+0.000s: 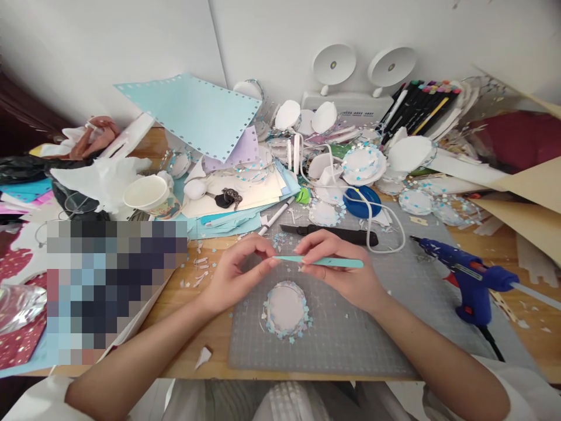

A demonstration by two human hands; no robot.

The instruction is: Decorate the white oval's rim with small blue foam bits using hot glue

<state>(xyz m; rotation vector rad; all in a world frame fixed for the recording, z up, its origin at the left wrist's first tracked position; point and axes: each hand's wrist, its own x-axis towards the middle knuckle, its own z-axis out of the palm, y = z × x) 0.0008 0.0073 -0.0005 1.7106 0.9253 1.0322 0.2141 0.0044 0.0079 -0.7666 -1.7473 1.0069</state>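
Over the grey cutting mat [363, 345], my right hand [339, 269] is closed round a pair of teal tweezers [337, 262], held level with the tips pointing left. At those tips the thumb and forefinger of my left hand [241, 269] are pinched together; whatever lies between them is too small to make out. Below both hands a round white disc [287, 307] lies flat on the mat, ringed with small pale-blue and white flower shapes. Behind my right hand a black utility knife [342, 234] lies with its blade end to the left.
A blue hot glue gun [473, 275] rests at the right, its cord running off the front. Farther back are decorated discs [362, 164], a paper cup [149, 196], blue paper [188, 111], a blue round lid [362, 202], markers [421, 111] and a twin-head lamp [346, 105].
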